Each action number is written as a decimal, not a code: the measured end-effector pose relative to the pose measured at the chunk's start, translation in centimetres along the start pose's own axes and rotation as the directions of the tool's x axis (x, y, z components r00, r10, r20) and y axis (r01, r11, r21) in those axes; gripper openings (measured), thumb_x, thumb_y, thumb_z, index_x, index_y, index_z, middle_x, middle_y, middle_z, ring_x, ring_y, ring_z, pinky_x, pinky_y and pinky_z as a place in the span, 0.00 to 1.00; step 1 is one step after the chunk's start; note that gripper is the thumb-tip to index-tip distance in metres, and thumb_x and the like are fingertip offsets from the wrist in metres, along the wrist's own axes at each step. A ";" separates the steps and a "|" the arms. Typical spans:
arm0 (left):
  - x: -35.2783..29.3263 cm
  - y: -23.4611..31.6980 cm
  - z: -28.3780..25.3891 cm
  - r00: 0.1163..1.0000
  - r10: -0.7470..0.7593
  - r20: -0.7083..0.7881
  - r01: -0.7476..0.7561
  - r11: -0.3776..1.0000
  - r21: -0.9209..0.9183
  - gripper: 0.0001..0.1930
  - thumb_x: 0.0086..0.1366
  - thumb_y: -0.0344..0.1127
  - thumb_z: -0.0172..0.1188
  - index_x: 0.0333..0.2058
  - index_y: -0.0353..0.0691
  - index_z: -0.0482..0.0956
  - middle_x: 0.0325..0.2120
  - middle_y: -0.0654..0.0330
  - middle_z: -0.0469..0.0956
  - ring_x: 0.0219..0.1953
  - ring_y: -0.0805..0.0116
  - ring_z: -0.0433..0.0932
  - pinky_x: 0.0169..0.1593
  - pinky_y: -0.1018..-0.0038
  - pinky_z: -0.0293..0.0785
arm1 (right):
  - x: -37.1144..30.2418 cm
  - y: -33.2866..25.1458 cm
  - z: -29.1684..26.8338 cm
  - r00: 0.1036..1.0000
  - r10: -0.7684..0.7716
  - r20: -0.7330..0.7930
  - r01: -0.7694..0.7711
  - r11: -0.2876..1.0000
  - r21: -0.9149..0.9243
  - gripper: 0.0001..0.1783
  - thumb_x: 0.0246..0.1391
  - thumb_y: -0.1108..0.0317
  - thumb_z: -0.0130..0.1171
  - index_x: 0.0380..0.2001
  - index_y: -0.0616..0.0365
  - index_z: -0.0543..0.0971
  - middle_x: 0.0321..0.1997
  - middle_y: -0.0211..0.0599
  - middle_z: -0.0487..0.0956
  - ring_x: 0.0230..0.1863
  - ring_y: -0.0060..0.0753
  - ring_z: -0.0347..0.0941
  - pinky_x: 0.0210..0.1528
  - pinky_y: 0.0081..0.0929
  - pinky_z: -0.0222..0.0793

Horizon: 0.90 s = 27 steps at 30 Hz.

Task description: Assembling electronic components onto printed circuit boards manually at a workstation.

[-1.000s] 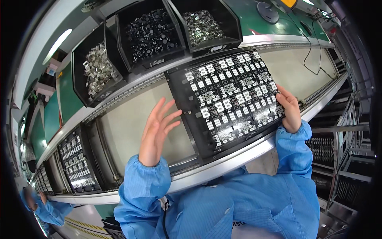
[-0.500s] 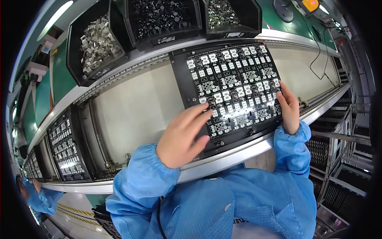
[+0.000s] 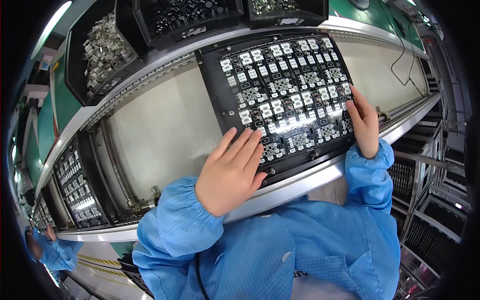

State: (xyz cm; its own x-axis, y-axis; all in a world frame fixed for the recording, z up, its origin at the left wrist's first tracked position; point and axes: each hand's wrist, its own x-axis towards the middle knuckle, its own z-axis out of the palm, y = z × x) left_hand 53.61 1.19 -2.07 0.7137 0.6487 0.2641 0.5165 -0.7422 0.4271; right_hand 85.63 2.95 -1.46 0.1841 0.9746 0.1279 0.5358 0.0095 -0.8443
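Cannot see the strip of black carrier (image 3: 212, 80) under the left hand (image 3: 230, 175), nor tell touching from hovering there. Loses the far ends of the middle bin (image 3: 215, 27) and right bin (image 3: 312, 20) past the top edge. Cannot make out fine details on the circuit boards (image 3: 295, 100) under glare, nor the distant co-worker's hand (image 3: 51, 233).

Board (image 3: 295, 100) at 1 o'clock is black with a repeating white-block pattern. Smock (image 3: 280, 255) at 6 is bright blue, fine darker grid. Bin (image 3: 117, 75) at 10 is black, bits (image 3: 107, 50) silvery. Belt (image 3: 165, 120) at 10's pale grey, bench (image 3: 377, 25) at 2's green, floor tape (image 3: 97, 260) at 8's yellow-black stripes.
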 end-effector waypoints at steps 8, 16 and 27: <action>0.2 0.4 -0.7 0.998 -0.047 0.031 0.047 0.999 0.001 0.23 0.45 0.36 0.66 0.41 0.29 0.77 0.49 0.49 0.73 0.55 0.59 0.70 0.61 0.57 0.59 | 0.0 -2.3 -0.5 0.964 -0.239 0.117 0.263 0.786 -0.560 0.24 0.48 0.77 0.54 0.52 0.59 0.72 0.54 0.41 0.67 0.50 0.39 0.63 0.54 0.29 0.58; 0.4 1.1 -1.0 0.992 -0.081 0.099 0.078 0.997 0.029 0.27 0.43 0.39 0.70 0.41 0.28 0.76 0.50 0.48 0.72 0.56 0.55 0.69 0.60 0.52 0.57 | -1.4 -4.1 0.5 0.552 -0.409 0.727 0.714 0.682 -0.159 0.32 0.38 0.58 0.68 0.48 0.59 0.74 0.56 0.42 0.69 0.60 0.52 0.60 0.63 0.50 0.53; 0.5 0.9 -1.4 0.992 -0.055 0.110 0.045 0.995 0.091 0.27 0.40 0.40 0.69 0.39 0.28 0.77 0.46 0.47 0.74 0.53 0.57 0.72 0.59 0.54 0.61 | -3.4 -4.2 3.3 0.744 -0.426 0.515 0.638 0.683 -0.356 0.18 0.36 0.75 0.58 0.37 0.54 0.76 0.49 0.38 0.74 0.57 0.45 0.65 0.62 0.52 0.54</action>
State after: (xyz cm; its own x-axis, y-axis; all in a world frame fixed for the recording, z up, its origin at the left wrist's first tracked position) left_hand 53.78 1.04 -0.35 0.7319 0.6661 0.1439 0.5889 -0.7245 0.3583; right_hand 80.02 0.37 -0.12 -0.5160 0.8359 0.1870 0.7765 0.5487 -0.3098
